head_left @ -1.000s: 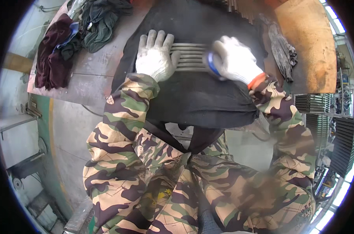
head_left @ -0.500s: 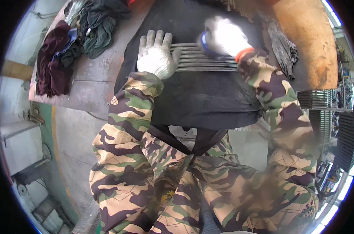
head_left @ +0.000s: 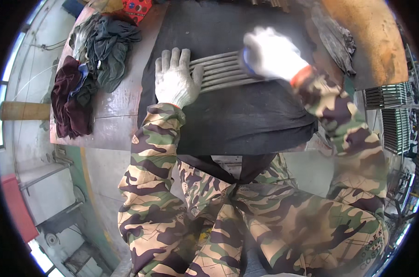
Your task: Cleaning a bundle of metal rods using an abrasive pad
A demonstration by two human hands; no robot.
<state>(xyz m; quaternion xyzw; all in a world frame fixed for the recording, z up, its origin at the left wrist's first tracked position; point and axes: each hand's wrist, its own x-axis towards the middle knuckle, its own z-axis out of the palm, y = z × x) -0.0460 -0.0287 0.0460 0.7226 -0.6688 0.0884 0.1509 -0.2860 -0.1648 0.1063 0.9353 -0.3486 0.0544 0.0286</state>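
Observation:
Several thin grey metal rods (head_left: 218, 74) lie side by side on a black cloth (head_left: 209, 124), sloping slightly up to the right. My left hand (head_left: 177, 78), in a whitish knit glove, rests flat on their left ends with its fingers stretched out. My right hand (head_left: 272, 53), gloved too and smeared by motion, is closed over the right part of the rods. Within its grip is a blue-edged thing (head_left: 250, 62), mostly covered by the glove and pressed to or just above the rods. The rods' right ends are hidden beneath this hand.
Crumpled dark green clothes (head_left: 110, 48) and a maroon cloth (head_left: 71, 101) lie on the table's left side. A grey rag (head_left: 336, 41) lies at the right, beside a rusty brown sheet (head_left: 371, 37). Racks of stacked rods (head_left: 396, 124) stand beyond the right edge.
The view has shifted and turned, so the rods now slope. My right hand, still gripping the blue-edged thing, sits slightly farther right. My left hand stays flat on the rods' left ends.

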